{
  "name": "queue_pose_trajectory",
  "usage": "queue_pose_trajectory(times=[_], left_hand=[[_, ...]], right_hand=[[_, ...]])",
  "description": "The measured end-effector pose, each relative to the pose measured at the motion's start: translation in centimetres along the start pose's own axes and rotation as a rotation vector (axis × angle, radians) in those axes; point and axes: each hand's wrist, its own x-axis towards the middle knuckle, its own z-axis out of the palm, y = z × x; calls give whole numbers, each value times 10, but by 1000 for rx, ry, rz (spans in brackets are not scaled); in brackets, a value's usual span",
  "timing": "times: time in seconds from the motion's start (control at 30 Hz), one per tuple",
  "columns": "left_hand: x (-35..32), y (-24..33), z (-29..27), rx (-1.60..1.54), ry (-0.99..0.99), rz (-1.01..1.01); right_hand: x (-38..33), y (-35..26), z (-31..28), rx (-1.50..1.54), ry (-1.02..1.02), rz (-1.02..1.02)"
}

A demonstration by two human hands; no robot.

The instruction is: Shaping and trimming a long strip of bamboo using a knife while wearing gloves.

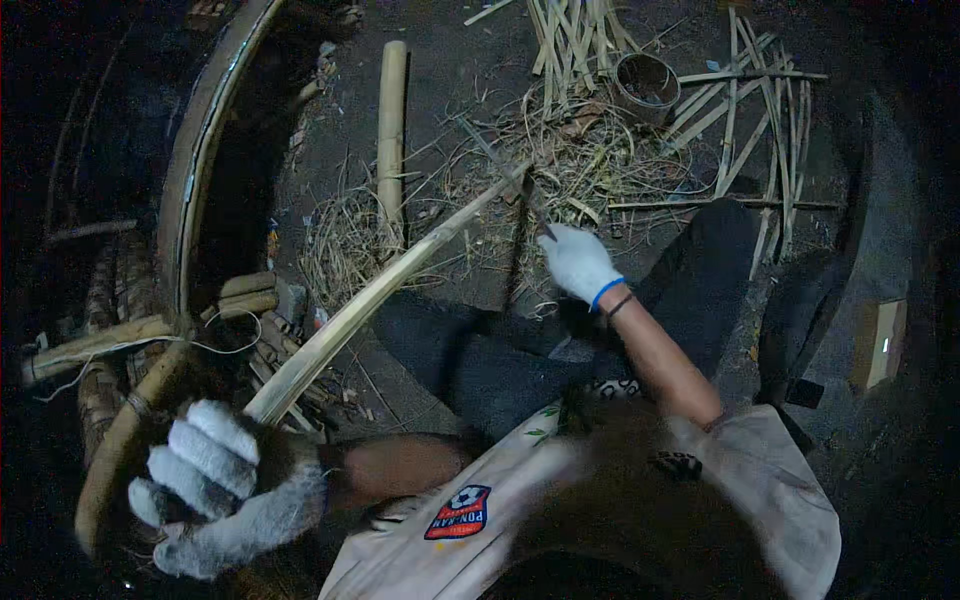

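A long, pale split bamboo strip [350, 315] slants from the lower left up to the middle of the view. My left hand [225, 490], in a white knit glove, is closed with its fingers curled around the strip's near end. At the far end, my right hand [580, 265], gloved in white with a blue cuff, grips a dark knife [536, 205]. Its blade meets the bamboo close to the tip. The handle is mostly hidden inside the right hand's fingers. My dark-trousered legs lie spread beneath the strip.
Thin bamboo shavings [570, 150] heap on the ground ahead, beside a round bucket [646, 85]. Cut strips [735, 130] lie crisscrossed at the far right. A bamboo pole [391, 130] lies ahead; more bamboo pieces [120, 335] crowd the left, beside a tall curved rim [185, 170].
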Motion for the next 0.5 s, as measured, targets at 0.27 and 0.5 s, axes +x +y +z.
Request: queue_pose_trajectory(times=[0.27, 0.5], left_hand=[[-34, -9, 37, -63, -1, 27], [-53, -9, 54, -27, 88, 186]], right_hand=[[-98, -105, -62, 79, -19, -479], [-119, -106, -58, 48, -21, -430]])
